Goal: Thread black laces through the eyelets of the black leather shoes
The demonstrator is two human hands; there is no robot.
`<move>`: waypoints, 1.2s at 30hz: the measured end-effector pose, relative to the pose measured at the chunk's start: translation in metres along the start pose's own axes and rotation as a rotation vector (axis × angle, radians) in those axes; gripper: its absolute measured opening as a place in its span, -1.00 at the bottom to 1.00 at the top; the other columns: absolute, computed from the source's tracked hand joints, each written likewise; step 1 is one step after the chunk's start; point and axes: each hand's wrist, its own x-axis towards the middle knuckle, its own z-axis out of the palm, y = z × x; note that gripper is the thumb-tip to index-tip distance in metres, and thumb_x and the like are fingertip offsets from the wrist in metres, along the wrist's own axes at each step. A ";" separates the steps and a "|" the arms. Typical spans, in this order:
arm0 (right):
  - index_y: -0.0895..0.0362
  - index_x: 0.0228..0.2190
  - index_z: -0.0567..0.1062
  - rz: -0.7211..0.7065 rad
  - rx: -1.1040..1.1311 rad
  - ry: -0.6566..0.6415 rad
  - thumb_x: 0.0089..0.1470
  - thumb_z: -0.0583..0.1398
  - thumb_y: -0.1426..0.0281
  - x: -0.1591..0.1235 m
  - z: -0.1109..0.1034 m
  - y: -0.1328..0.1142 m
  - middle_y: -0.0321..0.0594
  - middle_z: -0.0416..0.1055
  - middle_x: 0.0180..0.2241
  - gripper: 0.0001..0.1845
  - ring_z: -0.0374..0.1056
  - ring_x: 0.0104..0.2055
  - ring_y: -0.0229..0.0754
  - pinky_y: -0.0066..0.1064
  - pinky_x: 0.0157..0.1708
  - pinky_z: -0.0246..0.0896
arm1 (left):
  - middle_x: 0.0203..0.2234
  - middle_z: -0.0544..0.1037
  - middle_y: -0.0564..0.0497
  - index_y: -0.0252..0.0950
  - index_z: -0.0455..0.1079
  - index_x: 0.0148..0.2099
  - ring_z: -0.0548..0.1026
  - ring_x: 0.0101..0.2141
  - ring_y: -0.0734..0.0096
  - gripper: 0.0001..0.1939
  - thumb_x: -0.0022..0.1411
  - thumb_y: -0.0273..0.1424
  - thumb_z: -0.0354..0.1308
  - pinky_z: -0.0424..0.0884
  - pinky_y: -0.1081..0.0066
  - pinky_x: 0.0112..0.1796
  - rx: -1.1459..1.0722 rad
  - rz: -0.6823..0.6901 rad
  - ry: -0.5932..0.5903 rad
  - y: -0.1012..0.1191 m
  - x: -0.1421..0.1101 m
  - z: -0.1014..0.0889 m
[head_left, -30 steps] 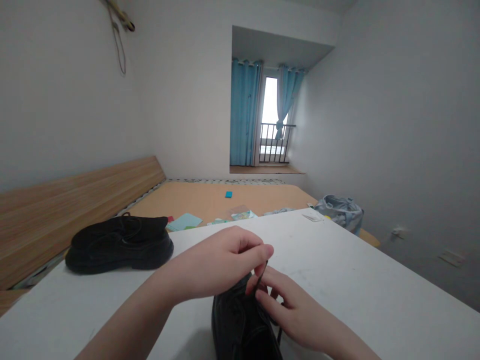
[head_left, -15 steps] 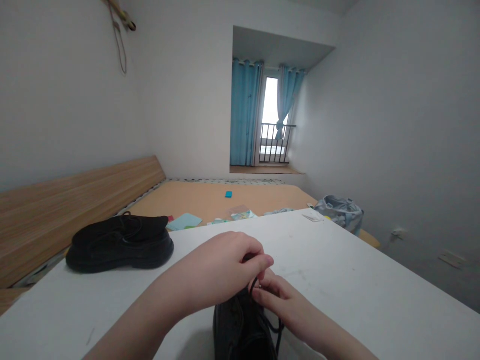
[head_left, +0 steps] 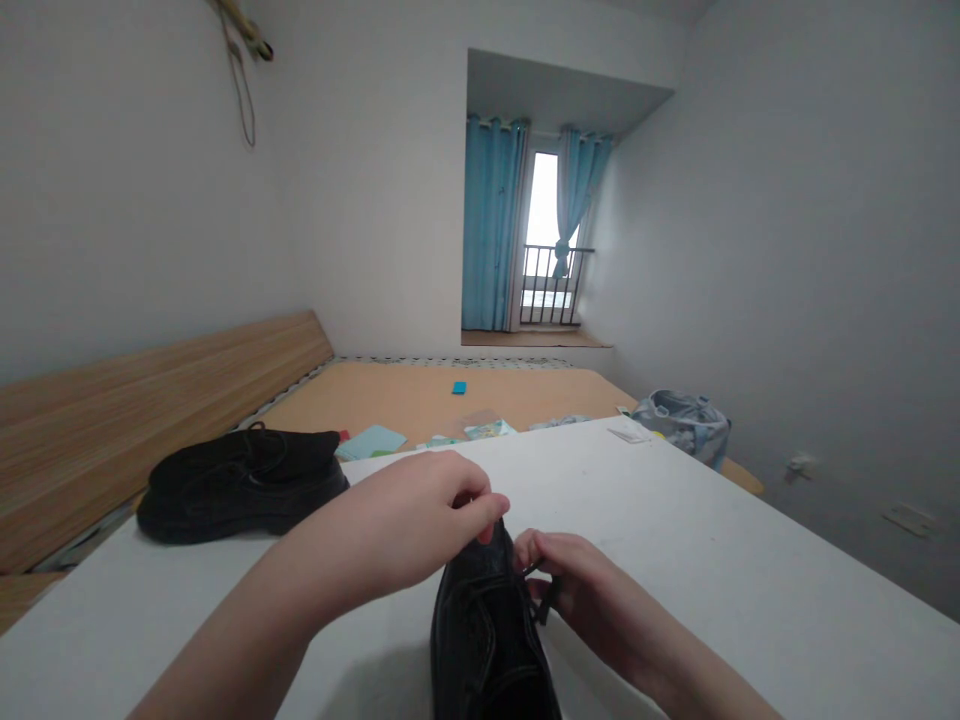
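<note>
Small room, white walls. Far end has a window [head_left: 550, 200] with blue curtains [head_left: 491, 220] and a dark metal railing [head_left: 550, 285] behind it. Wooden headboard [head_left: 150, 420] runs along the left side; tan bed board [head_left: 450, 395] fills the middle distance. White table [head_left: 675, 520] takes up the lower frame, with faint scuffs, smooth matte top. Grey-blue bag [head_left: 682, 425] sits past the table's far right corner, crumpled fabric. Wall plate [head_left: 909, 518] low on the right wall. Cord and a yellowish strip [head_left: 244, 40] hang at upper left of the wall. On the bed: pale blue sheet [head_left: 371, 442], small teal card [head_left: 459, 388], printed packets [head_left: 487, 428], nothing legible. White card [head_left: 628, 434] lies on the far table edge, text too small to read. No readable brands or labels.

Far shoe [head_left: 240, 490], black suede look, thick sole, sits at the table's left edge, well apart from the hands. Near shoe [head_left: 487, 630], black leather, creased, stands at bottom centre of the table, between the hands. Left hand [head_left: 420, 515] is curled, fingertips at the shoe's top edge; whether it grips anything there cannot be told. Right hand [head_left: 592, 590] is nearly closed, fingers pinching the thin black lace [head_left: 541, 600] just beside the shoe.
</note>
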 end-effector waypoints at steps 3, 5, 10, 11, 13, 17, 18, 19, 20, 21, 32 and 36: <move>0.19 -0.51 0.48 -0.001 0.208 0.012 0.02 0.21 0.23 0.004 -0.006 -0.002 -0.24 0.34 -0.43 -0.73 0.22 -0.31 -0.21 -0.39 -0.28 0.10 | -0.60 0.35 0.12 -0.25 0.42 -0.42 0.29 -0.55 0.50 -0.55 0.25 -0.07 -0.13 0.07 0.46 -0.57 -0.108 0.070 -0.010 0.004 -0.004 -0.003; 0.19 -0.58 0.44 0.001 0.349 0.023 0.01 0.23 0.23 0.005 -0.009 -0.006 -0.28 0.30 -0.53 -0.70 0.21 -0.45 -0.29 -0.45 -0.38 0.12 | -0.61 0.33 0.13 -0.24 0.42 -0.40 0.26 -0.55 0.52 -0.56 0.26 -0.07 -0.12 0.08 0.49 -0.58 -0.199 0.119 -0.034 0.009 -0.008 -0.005; 0.18 -0.53 0.43 0.035 0.530 0.025 -0.02 0.27 0.24 0.004 -0.014 -0.017 -0.49 0.08 -0.69 -0.74 -0.29 -0.74 -0.48 -0.62 -0.75 -0.22 | -0.46 0.48 0.14 -0.18 0.49 -0.28 0.35 -0.46 0.55 -0.68 0.29 -0.21 -0.06 0.21 0.55 -0.46 -0.351 0.352 -0.253 0.031 -0.026 -0.008; 0.19 -0.50 0.45 0.026 0.522 0.021 -0.03 0.28 0.24 0.002 -0.013 -0.018 -0.50 0.06 -0.70 -0.75 -0.32 -0.74 -0.49 -0.63 -0.75 -0.22 | -0.42 0.50 0.14 -0.16 0.50 -0.24 0.38 -0.43 0.54 -0.69 0.30 -0.24 -0.06 0.23 0.56 -0.42 -0.334 0.398 -0.318 0.034 -0.028 -0.008; 0.20 -0.45 0.48 -0.008 0.491 0.000 -0.03 0.29 0.25 -0.001 -0.011 -0.020 -0.50 0.07 -0.69 -0.76 -0.28 -0.74 -0.51 -0.65 -0.72 -0.16 | -0.39 0.52 0.12 -0.15 0.51 -0.20 0.40 -0.40 0.52 -0.69 0.31 -0.26 -0.07 0.24 0.55 -0.38 -0.269 0.422 -0.386 0.035 -0.028 -0.006; 0.20 -0.34 0.53 -0.113 0.375 -0.098 0.01 0.27 0.28 -0.006 -0.006 -0.018 -0.45 0.11 -0.69 -0.77 -0.14 -0.73 -0.50 -0.63 -0.72 -0.19 | -0.41 0.54 0.09 -0.18 0.49 -0.30 0.42 -0.39 0.45 -0.66 0.28 -0.29 -0.12 0.22 0.48 -0.41 -0.039 0.256 -0.196 0.017 -0.009 0.004; 0.20 -0.32 0.53 -0.140 0.349 -0.135 0.02 0.26 0.29 -0.006 -0.006 -0.017 -0.46 0.10 -0.71 -0.77 -0.12 -0.74 -0.49 -0.61 -0.74 -0.22 | -0.41 0.54 0.06 -0.21 0.48 -0.33 0.42 -0.39 0.42 -0.67 0.26 -0.31 -0.12 0.20 0.46 -0.43 0.051 0.201 -0.143 0.010 -0.003 0.008; 0.19 -0.30 0.54 -0.160 0.326 -0.175 0.04 0.25 0.30 -0.007 -0.006 -0.016 -0.47 0.07 -0.74 -0.78 -0.11 -0.76 -0.48 -0.60 -0.75 -0.24 | -0.41 0.54 0.02 -0.23 0.46 -0.35 0.42 -0.40 0.38 -0.67 0.24 -0.31 -0.12 0.19 0.44 -0.46 0.140 0.142 -0.095 0.004 0.003 0.011; 0.18 -0.29 0.54 -0.172 0.305 -0.214 0.06 0.23 0.31 -0.007 -0.006 -0.015 -0.49 0.02 -0.77 -0.79 -0.11 -0.77 -0.47 -0.60 -0.76 -0.26 | -0.39 0.55 0.00 -0.23 0.46 -0.33 0.43 -0.39 0.35 -0.70 0.21 -0.32 -0.11 0.18 0.42 -0.46 0.206 0.105 -0.064 -0.001 0.009 0.015; 0.17 -0.28 0.54 -0.176 0.283 -0.244 0.08 0.21 0.32 -0.008 -0.007 -0.014 -0.51 -0.02 -0.79 -0.80 -0.10 -0.78 -0.46 -0.59 -0.77 -0.28 | -0.39 0.56 -0.01 -0.23 0.47 -0.32 0.43 -0.40 0.34 -0.71 0.17 -0.35 -0.09 0.17 0.42 -0.47 0.245 0.086 -0.078 -0.004 0.013 0.018; 0.04 -0.28 0.60 -0.369 -0.310 0.123 -0.01 0.28 0.23 -0.016 -0.005 -0.017 -0.30 0.35 -0.62 -0.76 0.20 -0.54 -0.33 -0.50 -0.53 0.09 | -0.55 0.55 -0.03 -0.25 0.52 -0.39 0.37 -0.56 0.37 -0.68 0.07 -0.15 0.05 0.01 0.44 -0.62 0.320 0.040 -0.229 0.003 0.022 0.035; 0.02 -0.38 0.60 -0.556 -0.627 0.353 0.04 0.22 0.23 -0.021 -0.004 -0.022 -0.17 0.52 -0.41 -0.82 0.35 -0.37 -0.16 -0.40 -0.41 0.21 | -0.55 0.56 0.01 -0.23 0.53 -0.38 0.39 -0.56 0.40 -0.73 -0.01 -0.17 0.13 0.06 0.47 -0.62 0.276 0.008 -0.256 0.000 0.024 0.036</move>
